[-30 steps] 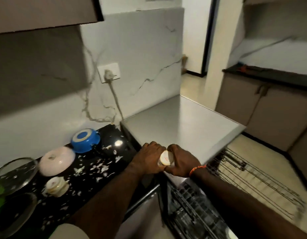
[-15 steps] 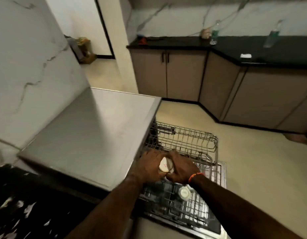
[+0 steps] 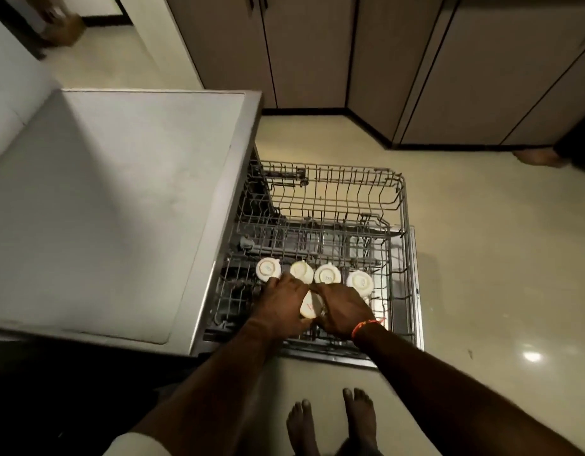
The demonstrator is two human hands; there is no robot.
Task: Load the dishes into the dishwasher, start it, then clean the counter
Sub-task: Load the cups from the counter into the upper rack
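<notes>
I hold a small white cup (image 3: 311, 307) between both hands over the pulled-out dishwasher rack (image 3: 396, 258). My left hand (image 3: 283, 302) grips its left side and my right hand (image 3: 342, 309) grips its right side. Several white cups stand upside down in a row in the rack just beyond my hands, among them one at the left end (image 3: 268, 269) and one at the right end (image 3: 360, 282). An upper wire rack (image 3: 334, 189) is pulled out further back and holds nothing that I can see.
The steel top of the dishwasher (image 3: 120, 205) lies to the left. Beige floor (image 3: 482, 258) surrounds the open door, with my bare feet (image 3: 330, 422) below. Cabinet doors (image 3: 317, 51) line the far side. Another person's foot (image 3: 538, 158) shows at the right edge.
My view has swung from the black counter over to the open dishwasher and down. Both hands have carried the cup from above the steel top down to the lower rack.
</notes>
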